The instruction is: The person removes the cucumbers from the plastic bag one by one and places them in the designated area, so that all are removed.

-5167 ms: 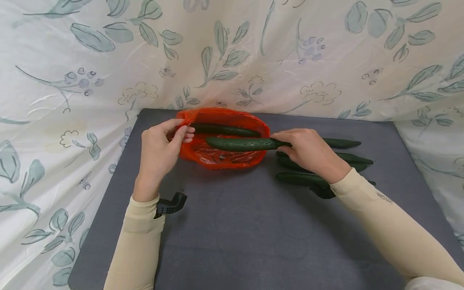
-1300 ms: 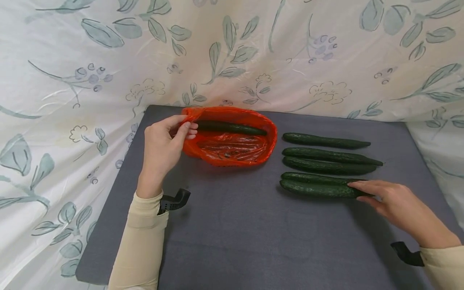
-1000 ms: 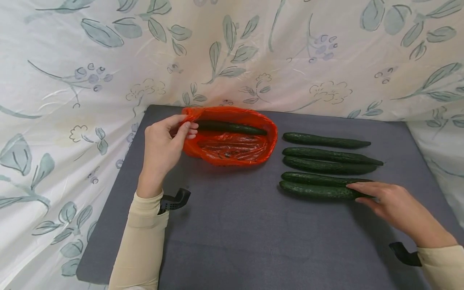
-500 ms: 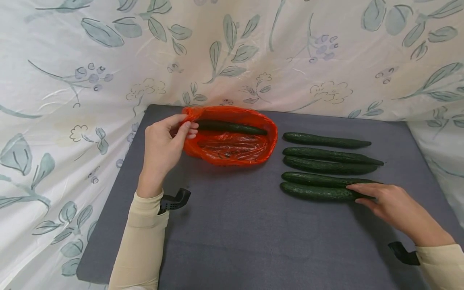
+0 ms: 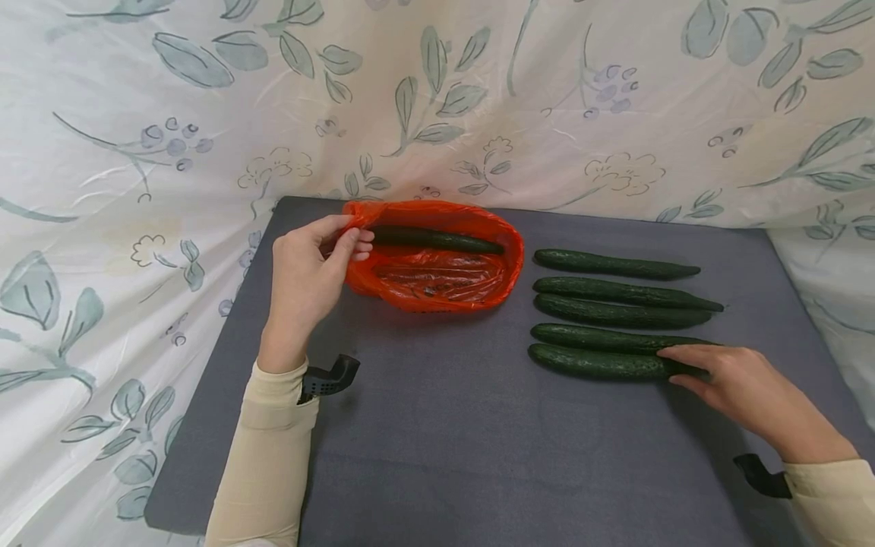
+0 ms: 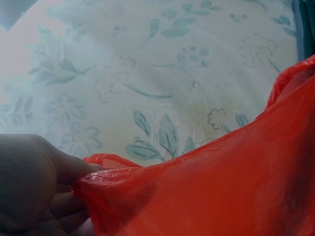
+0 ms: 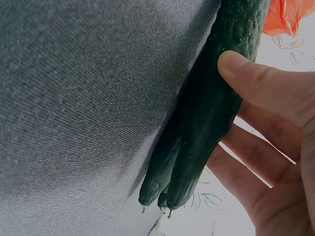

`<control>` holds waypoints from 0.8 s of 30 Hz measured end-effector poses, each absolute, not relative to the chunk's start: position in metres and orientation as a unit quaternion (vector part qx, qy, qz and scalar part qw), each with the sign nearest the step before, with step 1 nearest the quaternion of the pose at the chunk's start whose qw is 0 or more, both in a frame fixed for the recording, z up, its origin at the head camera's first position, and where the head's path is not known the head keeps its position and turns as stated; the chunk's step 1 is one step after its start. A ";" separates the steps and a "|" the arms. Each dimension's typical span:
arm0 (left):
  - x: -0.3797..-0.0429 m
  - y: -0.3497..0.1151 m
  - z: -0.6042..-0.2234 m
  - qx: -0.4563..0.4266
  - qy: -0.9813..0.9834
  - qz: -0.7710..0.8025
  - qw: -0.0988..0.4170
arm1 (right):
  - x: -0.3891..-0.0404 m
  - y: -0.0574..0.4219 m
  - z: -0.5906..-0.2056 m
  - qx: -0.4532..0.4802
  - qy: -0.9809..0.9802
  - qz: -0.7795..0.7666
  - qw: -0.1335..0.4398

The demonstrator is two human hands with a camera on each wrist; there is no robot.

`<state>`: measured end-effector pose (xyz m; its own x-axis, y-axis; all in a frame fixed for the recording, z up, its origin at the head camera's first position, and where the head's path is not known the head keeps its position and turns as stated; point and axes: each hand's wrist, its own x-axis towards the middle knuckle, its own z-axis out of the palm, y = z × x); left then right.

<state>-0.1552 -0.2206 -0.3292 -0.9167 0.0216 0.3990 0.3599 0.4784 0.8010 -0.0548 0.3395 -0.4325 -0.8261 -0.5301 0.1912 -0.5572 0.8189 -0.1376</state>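
Observation:
The orange-red plastic bag (image 5: 509,281) lies with its mouth held wide at the back of the table, one dark green cucumber (image 5: 437,239) inside along its far wall. My left hand (image 5: 307,281) pinches the bag's left rim between thumb and fingers; the left wrist view shows the film bunched at the fingertips. At the right, several cucumbers (image 5: 615,264) lie side by side in a row. My right hand (image 5: 745,387) holds the right end of the nearest cucumber (image 5: 601,363), its thumb (image 7: 241,69) on one side and the fingers on the other. Part of that end is hidden under the hand.
A dark grey cloth-covered table (image 5: 437,456) carries everything. Behind it and on both sides hangs a pale leaf-patterned sheet (image 5: 437,114). A black wrist mount (image 5: 331,376) juts from the left wrist, another black mount (image 5: 762,476) from the right.
The cucumber my right hand held over the bag now lies on the table at the row's front. Since then it has shifted slightly toward me. My left hand keeps its grip on the bag.

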 end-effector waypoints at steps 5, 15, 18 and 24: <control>-0.155 -0.221 -0.329 -0.111 -0.844 -0.496 0.170 | -0.055 0.339 -0.434 0.281 -0.952 0.092 0.075; -0.155 -0.223 -0.329 -0.106 -0.852 -0.483 0.170 | -0.056 0.336 -0.429 0.260 -0.958 0.090 0.085; -0.155 -0.223 -0.329 -0.106 -0.852 -0.485 0.167 | -0.057 0.336 -0.428 0.264 -0.955 0.092 0.094; -0.155 -0.223 -0.329 -0.108 -0.847 -0.493 0.166 | -0.058 0.333 -0.427 0.262 -0.954 0.092 0.117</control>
<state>-0.1546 -0.2226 -0.3290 -0.9213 0.0188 0.3883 0.3469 0.4905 0.7994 -0.0579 0.3331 -0.4271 -0.8354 -0.4776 0.2721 -0.5208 0.8460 -0.1143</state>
